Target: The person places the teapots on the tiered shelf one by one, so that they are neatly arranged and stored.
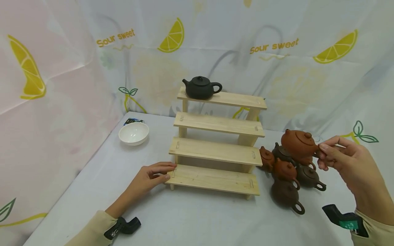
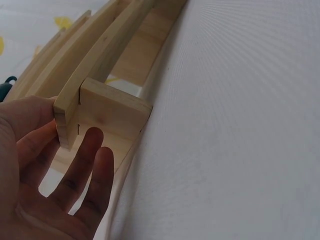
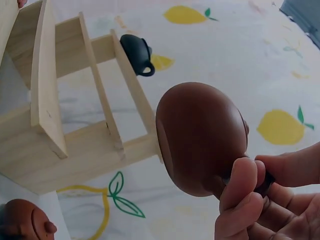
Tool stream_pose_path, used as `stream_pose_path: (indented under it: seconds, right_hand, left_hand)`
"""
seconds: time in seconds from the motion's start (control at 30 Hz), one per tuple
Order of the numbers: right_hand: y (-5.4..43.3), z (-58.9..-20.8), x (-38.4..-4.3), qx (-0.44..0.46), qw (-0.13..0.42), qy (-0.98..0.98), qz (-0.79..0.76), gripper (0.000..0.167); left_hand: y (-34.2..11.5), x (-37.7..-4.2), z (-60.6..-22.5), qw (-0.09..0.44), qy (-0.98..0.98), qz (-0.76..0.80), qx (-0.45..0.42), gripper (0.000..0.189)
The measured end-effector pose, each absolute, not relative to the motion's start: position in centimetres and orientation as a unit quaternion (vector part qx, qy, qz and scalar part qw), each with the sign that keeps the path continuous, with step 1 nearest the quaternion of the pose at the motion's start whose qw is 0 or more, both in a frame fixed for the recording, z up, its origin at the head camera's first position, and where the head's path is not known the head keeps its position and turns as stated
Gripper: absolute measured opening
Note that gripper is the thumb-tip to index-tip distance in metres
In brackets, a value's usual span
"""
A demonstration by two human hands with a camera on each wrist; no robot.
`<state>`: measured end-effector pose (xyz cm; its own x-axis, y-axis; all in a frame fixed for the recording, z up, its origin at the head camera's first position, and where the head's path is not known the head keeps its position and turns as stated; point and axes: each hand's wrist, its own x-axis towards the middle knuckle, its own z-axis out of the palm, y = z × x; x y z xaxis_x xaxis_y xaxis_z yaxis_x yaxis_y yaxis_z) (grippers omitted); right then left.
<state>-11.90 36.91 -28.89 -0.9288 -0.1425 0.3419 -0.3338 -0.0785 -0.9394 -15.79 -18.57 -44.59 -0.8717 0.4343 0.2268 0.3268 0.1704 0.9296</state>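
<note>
My right hand [image 1: 354,160] pinches a reddish-brown clay teapot [image 1: 298,143] by its handle and holds it up above a group of other teapots. In the right wrist view, the round body of the held teapot [image 3: 200,135] is tilted, with its handle between my thumb and fingers. At the left end of the lowest step of a wooden tiered stand [image 1: 212,179], my left hand [image 1: 154,174] touches the board, its fingers loosely bent. On the top step sits a black teapot [image 1: 200,88], its spout pointing left.
Beside the stand's right end, brown teapots [image 1: 284,193] and a smaller reddish teapot [image 1: 286,169] stand close together. A white bowl [image 1: 133,134] is on the table at the back left, by a small dark packet [image 1: 133,121]. Lemon-print cloth hangs behind.
</note>
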Motion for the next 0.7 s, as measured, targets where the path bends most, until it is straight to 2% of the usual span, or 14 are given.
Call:
stream_pose_path:
  seconds: [0.27,0.57,0.7]
  right_hand:
    - [34.7,-26.5,-13.8,0.181,0.061,-0.675,0.713,0.02]
    - [33.0,-24.1,-16.3,0.193,0.016,-0.669,0.718,0.02]
    - [32.1,-23.1,-17.5,0.185,0.008,-0.667,0.722,0.015]
  left_hand:
    - [-18.5,-16.0,-44.6,0.046,0.758,0.599,0.253,0.029]
    - [-18.5,-15.9,-44.7,0.046,0.758,0.599,0.253,0.029]
    - [-18.6,-15.8,-44.6,0.046,0.762,0.596,0.25,0.028]
